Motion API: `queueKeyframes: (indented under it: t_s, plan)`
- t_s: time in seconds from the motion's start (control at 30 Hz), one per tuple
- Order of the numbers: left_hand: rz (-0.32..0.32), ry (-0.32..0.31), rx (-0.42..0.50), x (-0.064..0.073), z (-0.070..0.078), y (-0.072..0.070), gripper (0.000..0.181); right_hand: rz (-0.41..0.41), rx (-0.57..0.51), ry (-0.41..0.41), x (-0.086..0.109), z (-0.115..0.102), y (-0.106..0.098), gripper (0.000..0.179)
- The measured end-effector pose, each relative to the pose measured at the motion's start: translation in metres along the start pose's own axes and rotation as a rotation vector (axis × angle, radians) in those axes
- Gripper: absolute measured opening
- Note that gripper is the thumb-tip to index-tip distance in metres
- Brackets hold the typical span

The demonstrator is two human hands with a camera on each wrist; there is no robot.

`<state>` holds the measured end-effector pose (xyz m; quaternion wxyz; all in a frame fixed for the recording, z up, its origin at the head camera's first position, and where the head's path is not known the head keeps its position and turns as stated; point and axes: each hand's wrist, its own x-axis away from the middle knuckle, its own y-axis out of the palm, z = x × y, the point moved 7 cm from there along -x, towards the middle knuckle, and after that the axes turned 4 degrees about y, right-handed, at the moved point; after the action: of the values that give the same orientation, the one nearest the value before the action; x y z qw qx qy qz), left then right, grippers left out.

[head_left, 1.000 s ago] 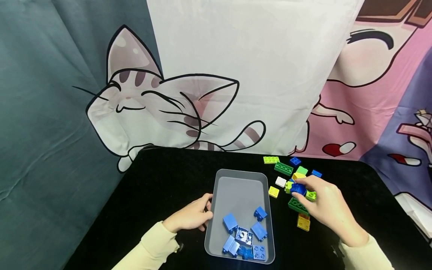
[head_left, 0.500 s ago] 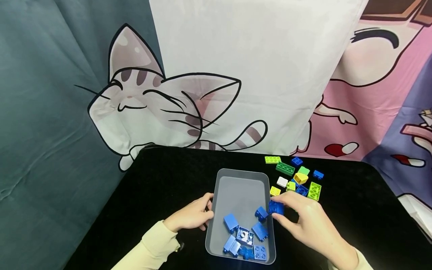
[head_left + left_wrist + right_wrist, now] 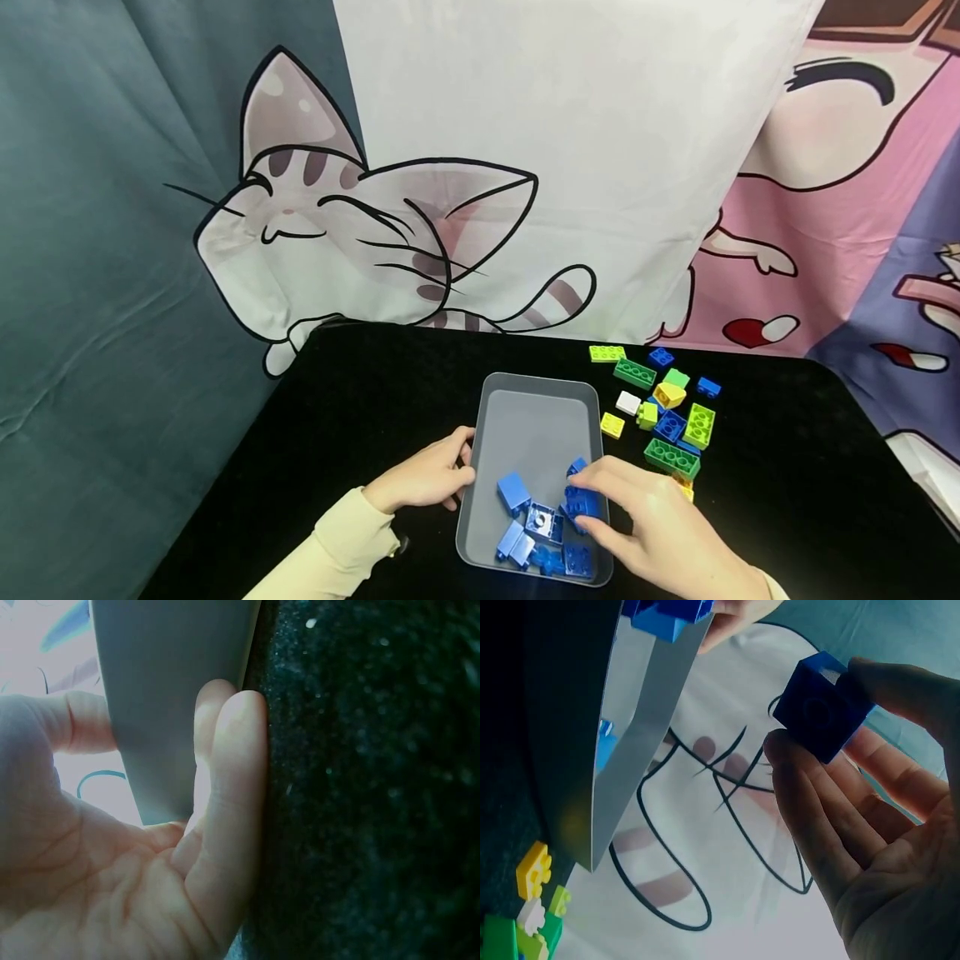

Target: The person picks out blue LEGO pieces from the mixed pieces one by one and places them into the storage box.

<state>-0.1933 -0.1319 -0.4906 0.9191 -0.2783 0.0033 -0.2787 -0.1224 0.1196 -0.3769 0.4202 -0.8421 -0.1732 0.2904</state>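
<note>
My left hand (image 3: 422, 477) holds the left side of a grey tray (image 3: 536, 425). In the left wrist view its thumb lies at the tray's rim and its fingers against the lower wall. My right hand (image 3: 647, 518) pinches a blue building block (image 3: 817, 712) between thumb and fingertips. In the right wrist view this block hangs above the tray's rim. Several other blue blocks (image 3: 513, 493) lie in the near half of the tray; the held block and fingers partly cover those on the right.
Loose building blocks lie on the black tabletop (image 3: 390, 392) right of the tray: a dark green one (image 3: 672, 458), a lime one (image 3: 699, 426), a white one (image 3: 627, 403), yellow and blue ones. A printed curtain (image 3: 570, 167) hangs behind the table.
My right hand has taken a blue block from the loose group and carried it left and nearer, over the right side of the tray. My left hand has stayed at the tray.
</note>
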Motion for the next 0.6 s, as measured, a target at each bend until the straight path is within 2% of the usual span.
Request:
queueKeyframes:
  t_s: [0.13, 0.23, 0.6]
  plan:
    - [0.000, 0.005, -0.003, -0.001, -0.001, 0.000, 0.062, -0.173, 0.036, 0.097, 0.005, 0.003, 0.013, 0.081]
    - [-0.002, 0.000, -0.004, -0.002, -0.002, 0.000, 0.062, -0.242, 0.087, 0.114, 0.009, 0.004, 0.020, 0.102]
    - [-0.012, -0.006, 0.006, 0.000, -0.001, 0.000, 0.062, -0.257, 0.043, 0.153, 0.011, 0.008, 0.019, 0.101]
